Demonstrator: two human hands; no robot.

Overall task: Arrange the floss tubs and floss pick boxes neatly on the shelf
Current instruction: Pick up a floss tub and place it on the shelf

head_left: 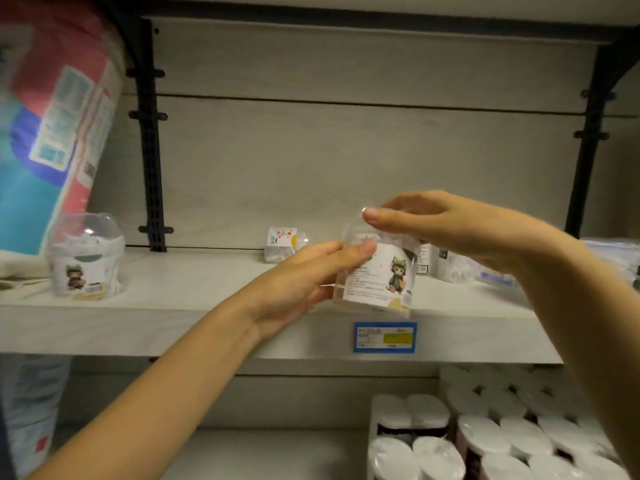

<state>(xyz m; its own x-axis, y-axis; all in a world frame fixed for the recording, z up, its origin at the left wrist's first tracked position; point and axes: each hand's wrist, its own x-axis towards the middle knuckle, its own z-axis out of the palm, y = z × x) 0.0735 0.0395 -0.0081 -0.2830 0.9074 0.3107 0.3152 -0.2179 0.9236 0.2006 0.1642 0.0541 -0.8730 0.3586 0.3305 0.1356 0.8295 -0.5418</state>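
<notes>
I am holding one floss tub point(381, 275) between both hands, just above the front edge of the shelf point(173, 306) and over the blue price tag point(385, 336). My left hand point(304, 275) is curling round the tub's side, thumb lying across the label. My right hand point(450, 230) is capping the clear domed lid from above, thumb and fingers pinching it. The tub is leaning slightly, its cat picture facing me.

To do this step well, I am thinking of levelling the tub first, so its base meets the shelf flat rather than on one edge. The lid looks thin and slippery, so I would let the left hand carry the weight and keep the right-hand pinch light, only steering. I would turn the label square to the front, matching the second tub point(86, 258) standing upright well to the left.

A small pack point(282, 242) is lying tilted at the back, and more packs point(446, 265) are sitting just behind my right hand; I would set down clear of them and tidy them afterwards.
</notes>
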